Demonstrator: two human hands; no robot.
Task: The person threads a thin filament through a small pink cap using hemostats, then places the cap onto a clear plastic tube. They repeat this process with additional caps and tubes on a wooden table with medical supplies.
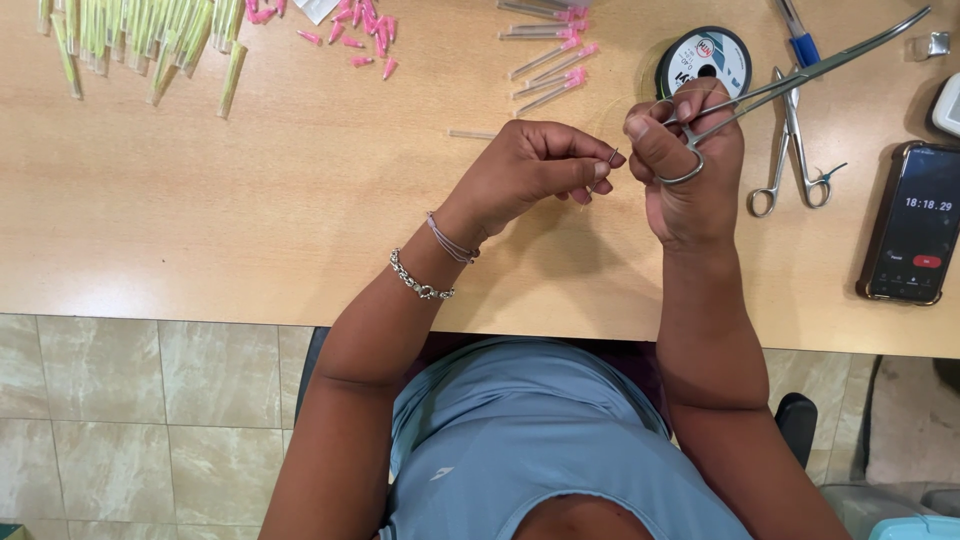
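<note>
My right hand (688,165) grips a long pair of curved steel forceps (800,78) by the finger rings, the jaws pointing up and to the right over the wooden table (250,210). My left hand (530,170) pinches a tiny thin needle (612,158) between thumb and forefinger, close to my right thumb. A fine thread seems to run between the hands, too thin to follow. A round black spool of thread (704,58) lies just beyond my right hand.
A second pair of steel forceps (790,150) and a phone (915,225) lie at the right. Pink-hubbed needles (548,62), loose pink caps (360,35) and yellow-green capped needles (140,40) lie along the far edge. A blue-handled tool (797,35) lies at top right.
</note>
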